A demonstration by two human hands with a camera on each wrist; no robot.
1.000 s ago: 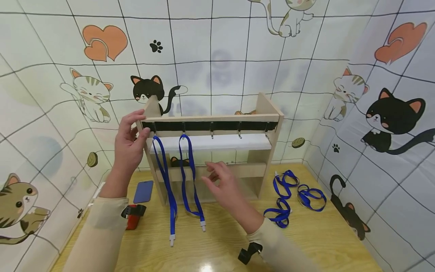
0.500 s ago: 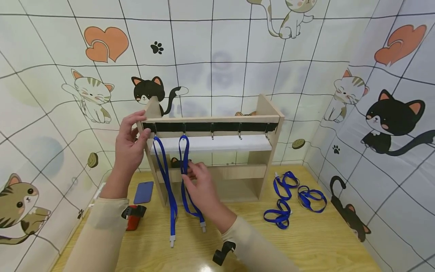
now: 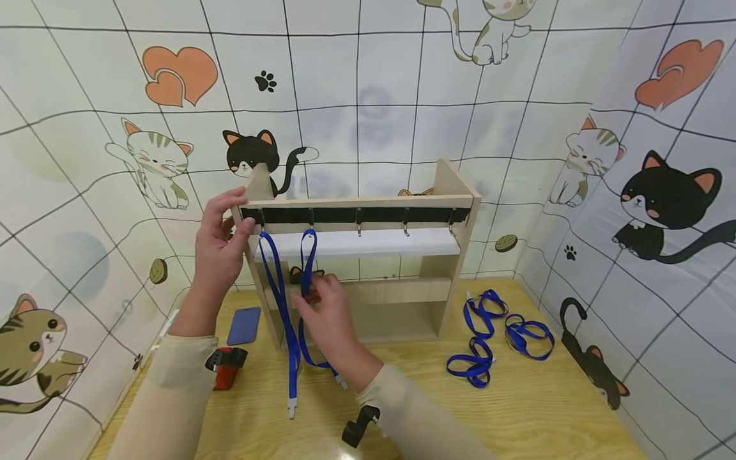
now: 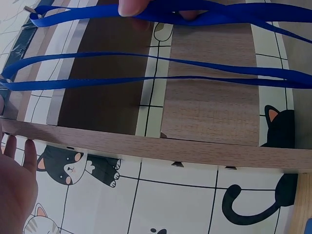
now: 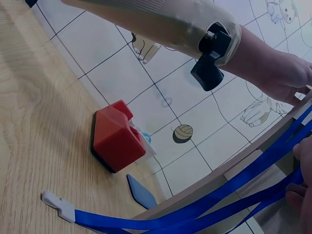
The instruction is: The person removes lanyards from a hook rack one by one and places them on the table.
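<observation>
In the head view my left hand point(image 3: 218, 246) grips the upper left corner of a small wooden shelf point(image 3: 356, 202), thumb on the front. A black strip point(image 3: 333, 215) with several metal hooks runs across its top. One blue lanyard point(image 3: 277, 281) hangs from the leftmost hook, its white clip point(image 3: 292, 409) low in front. From the second hook hangs another blue lanyard point(image 3: 309, 252). My right hand point(image 3: 333, 319) pinches this one partway down, drawing its two straps together; the fingertips are partly hidden. The left wrist view shows fingers point(image 4: 134, 7) on its strap.
Several loose blue lanyards point(image 3: 471, 367) lie on the wooden table point(image 3: 535, 409) right of the shelf. At left are a blue card point(image 3: 244, 326) and a red block-like object point(image 3: 226, 377). A cat-printed cloth wall point(image 3: 368, 134) stands behind and on both sides.
My right hand has moved left from in front of the shelf's middle and taken hold of the second lanyard, pulling its straps together and slightly left. The left hand has stayed put.
</observation>
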